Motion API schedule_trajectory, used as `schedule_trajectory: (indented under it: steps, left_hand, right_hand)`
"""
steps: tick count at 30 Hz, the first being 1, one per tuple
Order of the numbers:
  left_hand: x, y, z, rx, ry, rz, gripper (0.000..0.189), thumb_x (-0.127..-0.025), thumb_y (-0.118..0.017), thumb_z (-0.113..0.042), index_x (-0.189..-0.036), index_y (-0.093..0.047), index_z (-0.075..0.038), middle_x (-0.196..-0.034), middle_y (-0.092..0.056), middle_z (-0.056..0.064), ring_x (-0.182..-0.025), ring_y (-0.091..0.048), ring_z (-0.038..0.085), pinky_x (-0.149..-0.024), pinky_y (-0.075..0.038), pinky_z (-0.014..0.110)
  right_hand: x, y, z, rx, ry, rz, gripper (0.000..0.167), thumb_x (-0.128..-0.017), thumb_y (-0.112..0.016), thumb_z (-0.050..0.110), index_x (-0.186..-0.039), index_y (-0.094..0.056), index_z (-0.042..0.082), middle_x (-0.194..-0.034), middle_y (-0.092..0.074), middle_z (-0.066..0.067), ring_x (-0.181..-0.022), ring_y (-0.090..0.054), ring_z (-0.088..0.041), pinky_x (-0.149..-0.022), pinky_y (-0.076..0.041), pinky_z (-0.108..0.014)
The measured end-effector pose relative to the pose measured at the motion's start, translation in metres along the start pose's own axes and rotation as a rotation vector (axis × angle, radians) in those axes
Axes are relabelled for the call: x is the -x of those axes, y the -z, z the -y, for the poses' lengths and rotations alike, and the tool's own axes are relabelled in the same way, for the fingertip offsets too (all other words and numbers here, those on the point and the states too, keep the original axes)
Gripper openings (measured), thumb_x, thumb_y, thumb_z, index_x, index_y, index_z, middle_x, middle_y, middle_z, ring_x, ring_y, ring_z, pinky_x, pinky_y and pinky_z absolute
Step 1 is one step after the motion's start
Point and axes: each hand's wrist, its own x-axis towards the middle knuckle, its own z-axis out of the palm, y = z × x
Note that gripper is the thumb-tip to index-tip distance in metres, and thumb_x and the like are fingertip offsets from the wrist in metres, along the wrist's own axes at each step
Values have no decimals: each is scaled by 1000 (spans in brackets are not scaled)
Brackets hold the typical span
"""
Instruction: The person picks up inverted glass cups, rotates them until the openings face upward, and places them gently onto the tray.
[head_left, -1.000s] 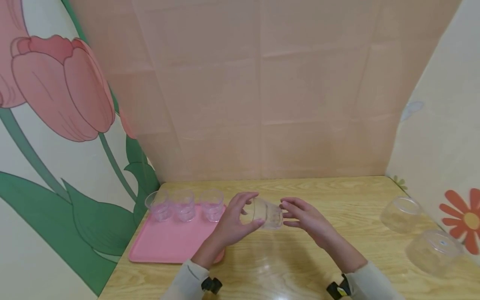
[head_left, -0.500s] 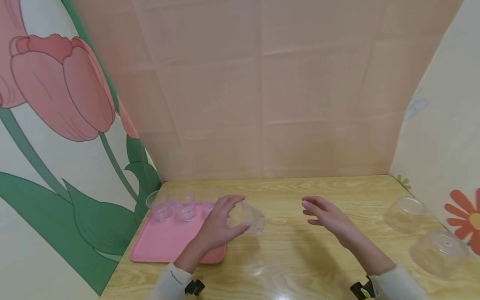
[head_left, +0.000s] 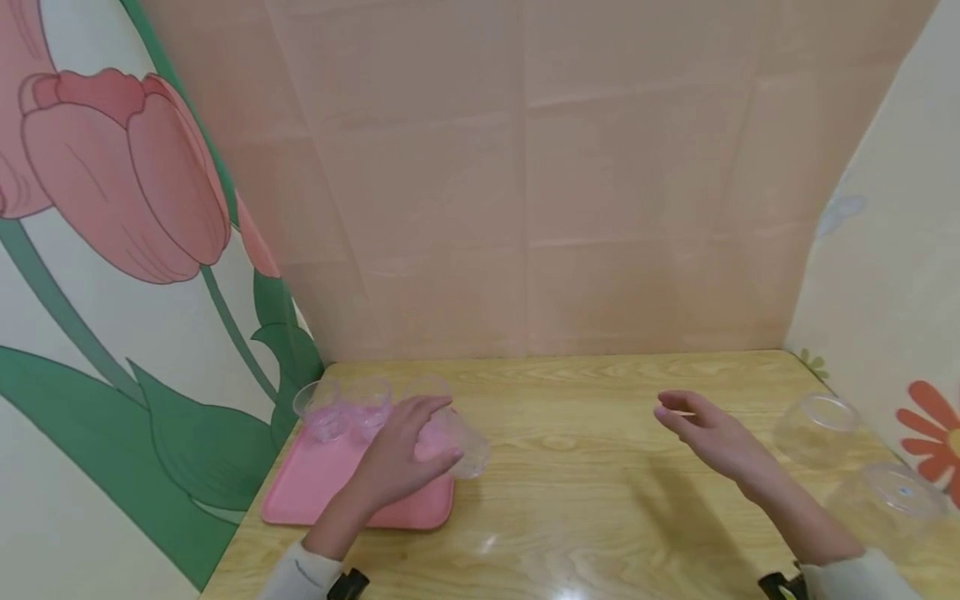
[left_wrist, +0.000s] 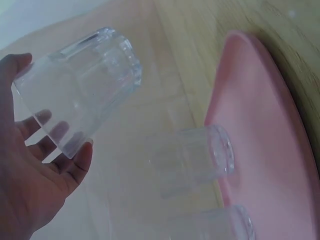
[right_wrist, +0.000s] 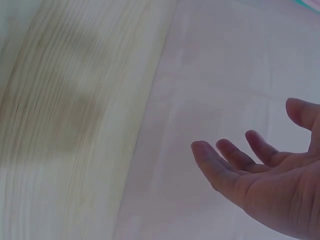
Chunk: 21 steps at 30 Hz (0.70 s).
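My left hand point(head_left: 401, 458) grips a clear glass tumbler point(left_wrist: 82, 85) near its rim, thumb on one side and fingers on the other. The tumbler is tilted, its faceted base pointing away from the palm, over the right edge of a pink tray point(head_left: 337, 492). Along the tray's far side stand several more clear tumblers point(head_left: 326, 412); the hand partly covers the rightmost one in the head view. My right hand point(head_left: 712, 437) is raised over the right half of the table, its fingers loosely bent and holding nothing point(right_wrist: 265, 175).
Two clear upturned bowl-like vessels point(head_left: 817, 429) sit at the table's right side, by the wall with a painted flower. A pinkish sheet point(head_left: 525, 183) hangs behind the wooden table point(head_left: 555, 500). On the left, the wall bears a tulip picture.
My left hand has carried the tumbler leftward from mid-table to the tray's right edge. The right hand has come away from the tumbler's base and moved right.
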Motion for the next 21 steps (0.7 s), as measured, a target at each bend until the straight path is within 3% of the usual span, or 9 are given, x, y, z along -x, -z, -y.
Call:
schedule_trajectory:
  steps: [8,16,21]
  left_hand:
    - [15,19,16,-66,43,-19,66,-83,-80,-46,-141,-55,-29,-143,-56,-3,-133,-51,25,-105,-46,55]
    - [23,34,29,-101,96,8,64,-84,-77,-55,-140,-54,-35,-142,-55,-6,-134,-50,24,-105,-46,56]
    - [32,42,40,-140,113,-2,66,-83,-78,-54,-140,-56,-31,-140,-57,-4,-132,-52,24,-104,-46,56]
  right_hand:
    - [5,24,-27,138,-4,-22,68,-106,-45,50,-150,-38,-1,-150,-41,-33,-129,-47,-55,-86,-52,-62]
    - [12,46,-50,231,74,-65,60,-106,-51,39,-144,-42,-8,-144,-43,-39,-122,-45,-63,-83,-48,-70]
    - [15,62,-69,339,105,-100,57,-104,-56,33,-138,-47,-12,-137,-47,-42,-115,-48,-67,-82,-46,-71]
